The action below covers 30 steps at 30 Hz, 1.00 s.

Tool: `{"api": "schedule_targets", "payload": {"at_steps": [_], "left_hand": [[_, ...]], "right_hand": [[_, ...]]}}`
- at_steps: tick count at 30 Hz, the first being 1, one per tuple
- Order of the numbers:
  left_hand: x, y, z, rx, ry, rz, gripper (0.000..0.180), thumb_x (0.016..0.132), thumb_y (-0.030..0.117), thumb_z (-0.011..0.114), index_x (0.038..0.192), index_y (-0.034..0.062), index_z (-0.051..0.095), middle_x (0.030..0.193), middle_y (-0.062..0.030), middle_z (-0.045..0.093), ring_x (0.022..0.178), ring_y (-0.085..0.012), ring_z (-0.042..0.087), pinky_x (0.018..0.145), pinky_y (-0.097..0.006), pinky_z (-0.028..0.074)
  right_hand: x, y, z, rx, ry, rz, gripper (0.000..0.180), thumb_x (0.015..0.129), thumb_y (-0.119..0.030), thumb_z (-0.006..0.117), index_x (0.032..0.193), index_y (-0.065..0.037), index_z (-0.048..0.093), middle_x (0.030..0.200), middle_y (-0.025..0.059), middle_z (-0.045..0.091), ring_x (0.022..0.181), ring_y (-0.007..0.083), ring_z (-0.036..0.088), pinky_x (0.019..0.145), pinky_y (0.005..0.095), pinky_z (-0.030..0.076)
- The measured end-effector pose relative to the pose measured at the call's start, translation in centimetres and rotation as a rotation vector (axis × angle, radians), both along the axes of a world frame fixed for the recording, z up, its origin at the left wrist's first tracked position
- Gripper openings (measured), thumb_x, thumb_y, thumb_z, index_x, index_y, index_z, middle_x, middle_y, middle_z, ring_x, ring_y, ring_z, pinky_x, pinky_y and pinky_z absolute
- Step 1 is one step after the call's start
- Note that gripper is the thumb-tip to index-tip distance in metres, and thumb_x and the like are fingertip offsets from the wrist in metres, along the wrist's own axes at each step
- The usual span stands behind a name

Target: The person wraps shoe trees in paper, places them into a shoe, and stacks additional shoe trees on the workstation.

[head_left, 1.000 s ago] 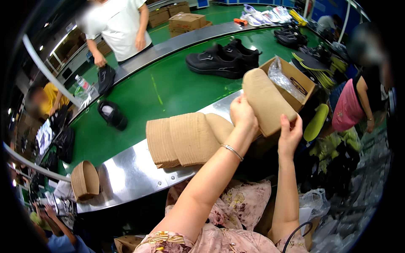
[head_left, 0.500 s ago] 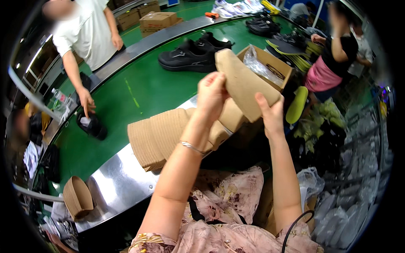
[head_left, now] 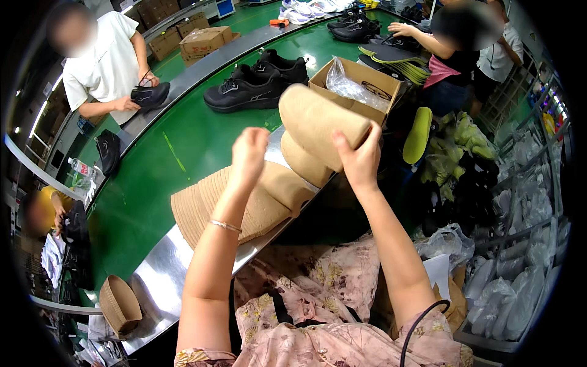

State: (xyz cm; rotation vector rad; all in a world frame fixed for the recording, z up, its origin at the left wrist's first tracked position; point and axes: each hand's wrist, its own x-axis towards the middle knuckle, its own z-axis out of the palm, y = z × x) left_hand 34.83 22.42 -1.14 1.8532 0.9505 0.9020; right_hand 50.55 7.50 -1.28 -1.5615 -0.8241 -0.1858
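My right hand (head_left: pixel 361 160) grips the right edge of a curved, rounded piece of brown cardboard (head_left: pixel 321 125), thumb on the near face and fingers behind. Apart from that piece, my left hand (head_left: pixel 249 151) hovers over the bench with curled fingers, and nothing shows in it. Under my left forearm lies a nested stack of similar curved cardboard pieces (head_left: pixel 199 199) on the metal bench edge. Another curved piece (head_left: pixel 302 160) lies just below the held one, partly covered by it.
Black sneakers (head_left: pixel 244 92) and an open carton (head_left: pixel 351 82) holding clear plastic stand beyond my hands. A smaller cardboard stack (head_left: pixel 119 306) sits at lower left. Across the green belt (head_left: pixel 147 202) a person handles a black shoe (head_left: pixel 150 96). Yellow-green insoles (head_left: pixel 417 136) are at right.
My left hand has let go of the cardboard piece and moved left. My right hand has kept the piece, now turned and shifted left. The person opposite has lifted a black shoe.
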Motion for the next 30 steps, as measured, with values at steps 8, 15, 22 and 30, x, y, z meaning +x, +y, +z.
{"api": "schedule_targets", "payload": {"at_steps": [8, 15, 22, 30], "left_hand": [[-2.4, -7.9, -0.2, 0.854, 0.81, -0.191, 0.048, 0.079, 0.039, 0.065, 0.11, 0.0023, 0.06, 0.13, -0.0194, 0.047, 0.127, -0.0355, 0.037, 0.103, -0.058, 0.022], [-8.5, -7.4, -2.6, 0.753, 0.889, -0.09, 0.052, 0.085, 0.045, 0.054, 0.11, -0.0007, 0.059, 0.134, -0.0195, 0.042, 0.135, -0.0346, 0.024, 0.097, -0.072, 0.016], [-11.9, -7.5, -2.5, 0.705, 0.907, -0.032, 0.053, 0.087, 0.043, 0.052, 0.115, -0.0016, 0.056, 0.136, -0.02, 0.041, 0.134, -0.0336, 0.026, 0.096, -0.072, 0.018], [-10.1, -9.2, -1.2, 0.068, -0.2, 0.111, 0.059, 0.092, 0.016, 0.056, 0.137, -0.006, 0.025, 0.135, -0.0242, 0.039, 0.127, -0.0311, 0.038, 0.105, -0.035, 0.032]], "right_hand": [[1.0, -0.1, -8.1, -0.437, -0.157, -0.077, 0.08, 0.071, -0.037, 0.073, 0.128, 0.002, 0.032, 0.121, 0.0257, 0.045, 0.112, 0.0409, 0.045, 0.092, 0.0469, 0.038], [-7.7, -3.5, -4.6, -0.3, -0.412, 0.318, 0.071, 0.074, -0.032, 0.072, 0.126, 0.003, 0.04, 0.123, 0.0226, 0.044, 0.113, 0.0374, 0.045, 0.094, 0.0459, 0.038], [-9.1, -1.1, -10.4, -0.485, -0.185, 0.255, 0.077, 0.068, -0.028, 0.078, 0.126, 0.002, 0.037, 0.126, 0.0231, 0.045, 0.115, 0.0382, 0.047, 0.096, 0.043, 0.04], [-10.3, -5.2, -7.6, -0.053, -0.345, 0.223, 0.078, 0.064, -0.016, 0.081, 0.125, 0.003, 0.035, 0.128, 0.0287, 0.044, 0.113, 0.0405, 0.05, 0.094, 0.0424, 0.044]]}}
